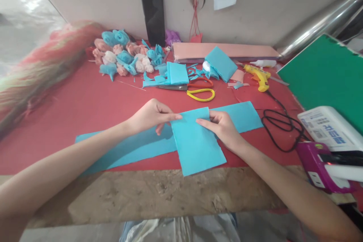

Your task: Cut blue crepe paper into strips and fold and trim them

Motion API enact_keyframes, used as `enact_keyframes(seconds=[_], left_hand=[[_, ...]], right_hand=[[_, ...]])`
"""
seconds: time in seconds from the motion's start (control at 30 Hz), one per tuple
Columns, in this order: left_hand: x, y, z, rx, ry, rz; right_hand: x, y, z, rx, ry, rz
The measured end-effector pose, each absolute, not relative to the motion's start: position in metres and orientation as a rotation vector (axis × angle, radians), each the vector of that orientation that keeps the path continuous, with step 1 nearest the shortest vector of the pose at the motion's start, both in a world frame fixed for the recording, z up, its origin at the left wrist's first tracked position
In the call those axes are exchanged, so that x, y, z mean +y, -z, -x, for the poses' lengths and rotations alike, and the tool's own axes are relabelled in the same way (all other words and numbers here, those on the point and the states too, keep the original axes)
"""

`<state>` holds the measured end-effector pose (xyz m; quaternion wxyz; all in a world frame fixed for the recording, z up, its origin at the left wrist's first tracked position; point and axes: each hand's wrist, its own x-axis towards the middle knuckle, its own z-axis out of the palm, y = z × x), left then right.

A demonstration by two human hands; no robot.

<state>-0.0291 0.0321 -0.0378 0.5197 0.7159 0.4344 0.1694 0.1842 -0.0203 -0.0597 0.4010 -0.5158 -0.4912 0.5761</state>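
Observation:
Between my two hands is a blue paper piece [198, 143], its upper edge pinched at both corners. My left hand [159, 115] grips the upper left corner between thumb and forefinger, the other fingers curled below. At the upper right corner, my right hand [219, 123] holds the same piece with its thumb on top and its fingers behind. The piece slants down toward the table's front edge. Beneath it, a long blue paper strip [130, 149] lies across the red tabletop [51, 121] and extends out to both sides.
Scissors [200, 94] with red and yellow handles lie beyond my hands, near folded blue paper [178, 73] and scraps. Paper flowers [124, 57] are heaped back left. A yellow glue gun [259, 76] with a black cable, a green board [326, 75] and a purple box [317, 166] are at right.

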Motion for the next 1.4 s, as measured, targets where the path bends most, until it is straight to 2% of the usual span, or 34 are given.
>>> enact_keyframes(seconds=[0.2,0.4,0.5,0.73,1.4], left_hand=[[0.038,0.034,0.032,0.897,-0.593,-1.721],[0.029,0.036,0.03,0.595,-0.313,-1.812],[0.028,0.038,0.029,0.554,-0.207,-1.873],[0.029,0.036,0.031,0.71,-0.369,-1.886],[0.027,0.043,0.031,0.608,-0.349,-1.894]], right_hand=[[-0.02,0.052,-0.19,-1.194,-1.575,1.253],[-0.021,0.048,-0.186,-1.335,-1.839,1.211],[-0.022,0.047,-0.186,-1.392,-1.831,1.2],[-0.017,0.045,-0.202,-1.609,-1.853,1.28],[-0.022,0.049,-0.197,-1.61,-1.871,1.204]])
